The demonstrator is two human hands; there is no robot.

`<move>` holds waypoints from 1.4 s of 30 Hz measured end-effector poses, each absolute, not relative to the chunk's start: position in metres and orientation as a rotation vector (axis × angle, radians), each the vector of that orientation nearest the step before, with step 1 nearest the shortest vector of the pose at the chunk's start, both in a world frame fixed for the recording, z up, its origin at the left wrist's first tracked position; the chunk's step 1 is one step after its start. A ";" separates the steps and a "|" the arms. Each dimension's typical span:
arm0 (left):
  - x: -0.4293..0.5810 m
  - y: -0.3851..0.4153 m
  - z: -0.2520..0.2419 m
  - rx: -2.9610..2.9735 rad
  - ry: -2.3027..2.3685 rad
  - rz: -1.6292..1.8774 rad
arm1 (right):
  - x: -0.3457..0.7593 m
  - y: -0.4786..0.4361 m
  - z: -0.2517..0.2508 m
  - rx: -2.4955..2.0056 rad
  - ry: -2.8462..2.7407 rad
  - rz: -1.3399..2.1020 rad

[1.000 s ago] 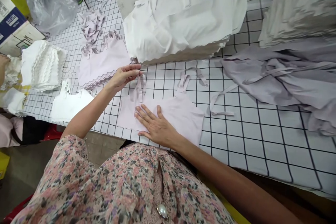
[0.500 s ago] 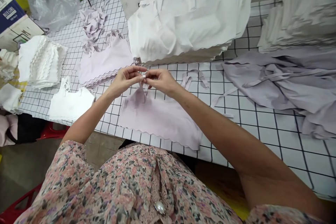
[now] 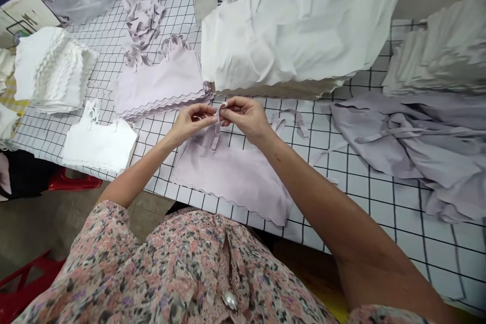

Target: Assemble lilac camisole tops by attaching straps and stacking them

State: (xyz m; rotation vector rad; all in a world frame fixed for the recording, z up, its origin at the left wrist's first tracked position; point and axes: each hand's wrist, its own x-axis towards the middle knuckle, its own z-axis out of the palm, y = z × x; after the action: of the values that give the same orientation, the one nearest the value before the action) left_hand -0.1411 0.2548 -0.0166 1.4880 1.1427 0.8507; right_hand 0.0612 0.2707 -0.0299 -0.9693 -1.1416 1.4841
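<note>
A pale lilac camisole top (image 3: 231, 177) with a wavy hem lies flat on the checked tablecloth in front of me. Above its left side, my left hand (image 3: 192, 124) pinches one of its thin shoulder straps (image 3: 216, 136). My right hand (image 3: 246, 116) grips the same strap close by, its fingertips nearly touching those of the left. A small loop of strap shows between the two hands; whether a ring or slider is on it cannot be made out. The other strap (image 3: 294, 120) lies loosely curled on the cloth beyond my right wrist.
Behind my hands rises a tall stack of white tops (image 3: 292, 40) against a carton. Folded lilac tops (image 3: 159, 83) lie at the back left, a white top (image 3: 100, 142) nearer the left edge. Loose lilac pieces (image 3: 410, 147) spread on the right. A red stool (image 3: 74, 180) stands below.
Both hands have shifted slightly right and the strap's end now shows as a loop between the fingers. The view has turned a little. The top's body stays flat on the table.
</note>
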 end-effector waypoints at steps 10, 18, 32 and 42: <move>-0.178 0.196 -0.038 1.969 1.513 0.633 | 0.074 0.274 -0.042 -1.121 -1.221 1.503; -0.188 0.180 -0.026 2.058 1.583 0.730 | 0.089 0.218 -0.048 -1.141 -1.863 0.817; -0.134 0.167 -0.049 2.008 1.512 0.617 | 0.085 0.223 -0.060 -0.896 -2.543 0.306; -0.136 0.165 -0.054 2.007 1.432 0.709 | 0.078 0.231 -0.040 -0.780 -2.706 0.595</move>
State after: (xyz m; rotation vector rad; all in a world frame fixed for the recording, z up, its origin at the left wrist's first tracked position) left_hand -0.1362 0.1648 -0.0543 2.0073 1.4322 0.7095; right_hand 0.0776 0.2306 -0.0401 -0.7803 -2.7060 0.5954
